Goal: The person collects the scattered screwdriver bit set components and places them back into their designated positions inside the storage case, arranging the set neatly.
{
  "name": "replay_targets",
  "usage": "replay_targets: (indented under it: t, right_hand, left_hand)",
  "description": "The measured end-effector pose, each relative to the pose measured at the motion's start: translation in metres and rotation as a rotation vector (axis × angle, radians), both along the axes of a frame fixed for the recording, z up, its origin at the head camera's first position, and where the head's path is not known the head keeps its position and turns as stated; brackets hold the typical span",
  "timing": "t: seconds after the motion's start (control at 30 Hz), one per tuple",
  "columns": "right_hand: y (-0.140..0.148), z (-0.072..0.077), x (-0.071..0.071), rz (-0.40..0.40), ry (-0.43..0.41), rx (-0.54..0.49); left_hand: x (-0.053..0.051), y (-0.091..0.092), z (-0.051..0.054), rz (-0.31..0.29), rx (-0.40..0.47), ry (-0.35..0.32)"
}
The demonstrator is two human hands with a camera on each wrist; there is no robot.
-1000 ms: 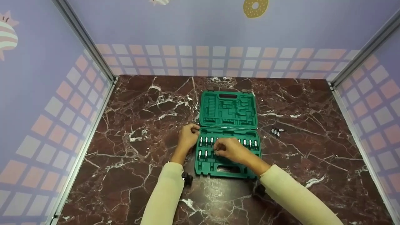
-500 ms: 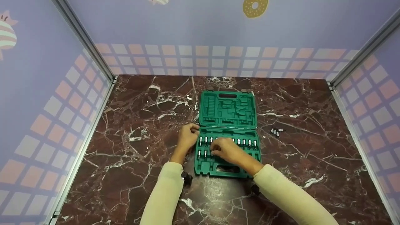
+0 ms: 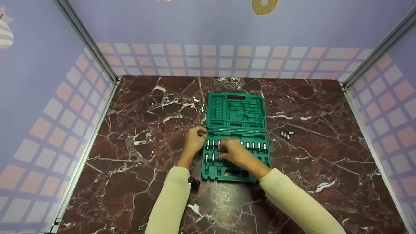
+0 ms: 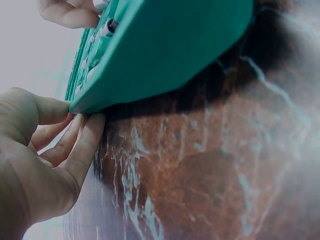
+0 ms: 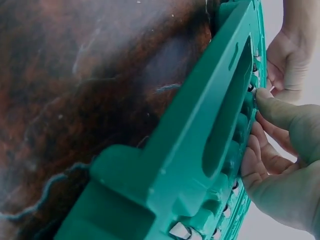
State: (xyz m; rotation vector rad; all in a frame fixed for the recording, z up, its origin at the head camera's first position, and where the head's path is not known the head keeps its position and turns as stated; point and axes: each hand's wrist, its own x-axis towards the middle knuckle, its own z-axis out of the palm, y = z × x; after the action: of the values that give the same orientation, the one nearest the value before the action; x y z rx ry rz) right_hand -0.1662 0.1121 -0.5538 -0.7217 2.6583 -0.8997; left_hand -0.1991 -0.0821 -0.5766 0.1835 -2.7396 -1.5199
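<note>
An open green tool case (image 3: 227, 178) lies on the table, its lid folded back. Silver socket bits (image 3: 253, 146) fill much of the upper row, and several stand at the left of the lower row. My left hand (image 3: 194, 140) holds the case's left edge, thumb on the rim and fingers against the side, as the left wrist view shows at the case corner (image 4: 150, 65). My right hand (image 3: 237, 152) is over the lower row, its thumb and curled fingers at a socket bit (image 5: 251, 87) in the third slot, which they mostly hide.
A small cluster of loose socket bits (image 3: 286, 134) lies on the dark red marble table (image 3: 156, 130) right of the case. Patterned panels (image 3: 227, 60) stand at the back and both sides. Lower-row slots (image 3: 265, 159) at the right hold no bits.
My right hand has shifted slightly left along the lower row, and its thumb and forefinger look a little further apart. The left hand has stayed at the case edge.
</note>
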Motion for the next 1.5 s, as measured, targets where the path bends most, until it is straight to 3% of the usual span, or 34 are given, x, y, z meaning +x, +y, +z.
replay_targets:
  t: [0.53,0.63,0.83,0.93,1.2,1.5]
  right_hand:
    - [0.001,0.001,0.0,-0.006,-0.023,-0.033]
    - [0.004,-0.001,0.002,0.045,0.041,-0.043]
    - [0.007,-0.007,0.007,0.179,0.247,-0.038]
    - [0.008,-0.009,0.006,0.211,0.285,-0.058]
    - [0.01,-0.012,0.004,0.218,0.215,-0.118]
    - [0.003,-0.005,0.0,0.061,0.071,-0.041]
  left_hand:
    - [-0.001,0.0,0.0,0.012,-0.012,-0.002]
    - [0.0,0.0,0.0,0.013,-0.006,-0.01]
    - [0.0,0.0,0.0,0.011,-0.022,-0.008]
    - [-0.001,0.0,0.0,0.011,-0.025,-0.003]
    - [-0.001,0.0,0.0,0.014,-0.018,-0.001]
    - [-0.002,-0.002,-0.001,0.014,-0.025,-0.005]
